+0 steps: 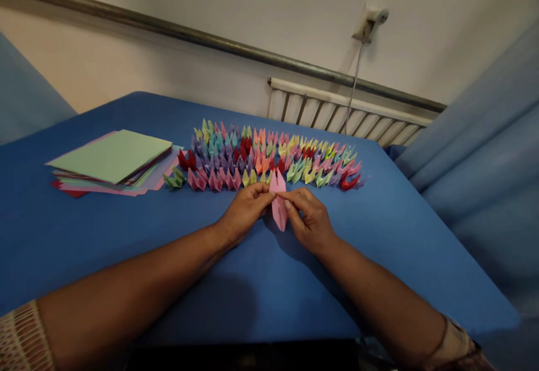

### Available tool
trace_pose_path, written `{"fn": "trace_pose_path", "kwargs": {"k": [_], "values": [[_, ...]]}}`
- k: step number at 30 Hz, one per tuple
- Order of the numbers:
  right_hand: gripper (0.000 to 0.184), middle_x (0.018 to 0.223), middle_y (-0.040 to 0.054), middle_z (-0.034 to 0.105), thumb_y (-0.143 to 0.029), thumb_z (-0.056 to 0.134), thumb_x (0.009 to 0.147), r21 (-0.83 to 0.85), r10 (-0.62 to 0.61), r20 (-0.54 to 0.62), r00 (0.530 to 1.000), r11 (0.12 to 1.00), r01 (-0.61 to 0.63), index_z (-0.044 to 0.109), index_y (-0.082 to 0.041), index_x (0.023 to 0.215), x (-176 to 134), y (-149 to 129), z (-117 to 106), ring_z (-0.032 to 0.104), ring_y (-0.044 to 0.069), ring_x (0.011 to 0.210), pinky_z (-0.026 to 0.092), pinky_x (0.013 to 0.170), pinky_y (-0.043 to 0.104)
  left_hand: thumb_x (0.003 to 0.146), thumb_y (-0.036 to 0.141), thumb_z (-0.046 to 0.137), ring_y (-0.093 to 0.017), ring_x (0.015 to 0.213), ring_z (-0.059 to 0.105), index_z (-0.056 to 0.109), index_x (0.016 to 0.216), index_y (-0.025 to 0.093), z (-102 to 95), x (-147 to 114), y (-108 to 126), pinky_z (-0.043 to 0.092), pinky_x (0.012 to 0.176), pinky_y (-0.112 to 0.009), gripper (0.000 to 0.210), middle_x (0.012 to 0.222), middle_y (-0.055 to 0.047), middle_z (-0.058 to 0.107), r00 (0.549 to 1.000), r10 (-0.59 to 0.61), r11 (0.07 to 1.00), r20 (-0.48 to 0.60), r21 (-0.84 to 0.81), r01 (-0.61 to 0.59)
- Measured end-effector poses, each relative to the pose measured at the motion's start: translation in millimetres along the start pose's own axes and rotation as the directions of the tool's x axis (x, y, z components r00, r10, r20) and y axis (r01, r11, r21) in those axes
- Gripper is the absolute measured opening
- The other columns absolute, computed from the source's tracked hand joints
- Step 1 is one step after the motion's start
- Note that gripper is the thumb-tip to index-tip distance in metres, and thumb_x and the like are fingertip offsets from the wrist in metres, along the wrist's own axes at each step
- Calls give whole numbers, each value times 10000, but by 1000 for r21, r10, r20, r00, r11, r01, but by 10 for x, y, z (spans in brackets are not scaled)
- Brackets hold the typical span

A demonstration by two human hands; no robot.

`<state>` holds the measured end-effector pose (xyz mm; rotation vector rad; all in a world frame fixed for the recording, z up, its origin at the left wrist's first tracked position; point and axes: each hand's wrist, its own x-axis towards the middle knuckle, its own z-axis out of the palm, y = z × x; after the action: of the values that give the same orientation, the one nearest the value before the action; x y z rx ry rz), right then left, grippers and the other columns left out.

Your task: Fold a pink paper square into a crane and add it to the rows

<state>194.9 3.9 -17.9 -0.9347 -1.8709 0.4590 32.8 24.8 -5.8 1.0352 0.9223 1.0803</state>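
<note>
Between my two hands is a pink folded paper piece (278, 214), long and narrow, with a slit at its upper end and a point at its lower end. My left hand (248, 205) pinches its left edge between thumb and fingers. From the other side my right hand (309, 216) has its fingers closed at the paper, the index fingertip pressed against its middle. Just beyond the hands stand rows of small folded paper cranes (219, 179) in many colours.
To the left lies a stack of coloured paper sheets (113, 155), light green on top. A blue cloth (210, 298) covers the table. Behind it are a radiator (320, 107), a metal rail (210, 41) and a wall cord. A blue curtain (484, 174) hangs on the right.
</note>
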Motion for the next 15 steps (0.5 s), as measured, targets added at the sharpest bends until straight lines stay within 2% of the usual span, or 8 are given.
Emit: {"fn": "trace_pose_path", "kwargs": {"k": [3,5,9,15], "values": [[262,986,56,590,-229,533,928,87,58,-82,995,995,-51,706,-296,1114,22,38,4,591,190,943,500,825,358,707,304,729,-98,600,531,602,734,155,-13,4,28,454,612,-232,198,664,28,575,999,21,1000,-25,-6,-21],[270,1036,56,607,-238,547,923,150,93,-58,994,985,-83,706,-302,1133,31,55,3,593,192,989,491,863,365,705,301,723,-104,614,529,602,719,157,-24,7,46,453,620,-236,189,668,26,571,998,46,999,-32,12,-46],[331,980,36,668,-255,554,929,270,129,85,988,952,-147,657,-302,1240,13,80,19,617,161,865,496,825,340,714,298,693,-101,616,510,627,734,155,-43,13,80,408,582,-218,159,682,24,579,995,92,989,-37,121,-87],[278,883,15,627,-249,637,866,365,170,10,985,917,-162,698,-270,1137,12,105,52,596,133,767,501,723,290,709,316,694,-99,609,514,603,717,158,-44,27,100,415,585,-220,183,669,34,576,990,130,976,-48,183,-119]]}}
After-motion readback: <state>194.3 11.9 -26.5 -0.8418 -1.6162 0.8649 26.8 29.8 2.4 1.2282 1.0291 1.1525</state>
